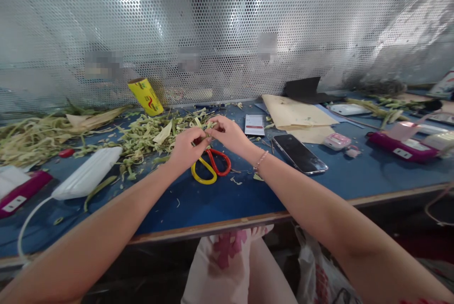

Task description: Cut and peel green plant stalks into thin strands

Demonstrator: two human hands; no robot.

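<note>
My left hand (188, 147) and my right hand (227, 132) meet above the blue table, fingertips pinched close together. Between them shows a small bit of pale green plant husk (207, 126), largely hidden by the fingers. Directly below lie scissors (214, 168) with one yellow and one red handle loop; their blades are covered by my hands. A heap of green husk scraps (147, 136) spreads just left of my left hand. Right of my right hand is a small white card (254, 124).
A perforated metal panel (227, 34) stands along the back. On the left are a yellow tube (146, 97), a white padded packet (88, 174) and a purple box (24, 193). On the right lie a phone (300, 153), brown paper (296, 111), a pink case (337, 141) and another purple box (402, 147).
</note>
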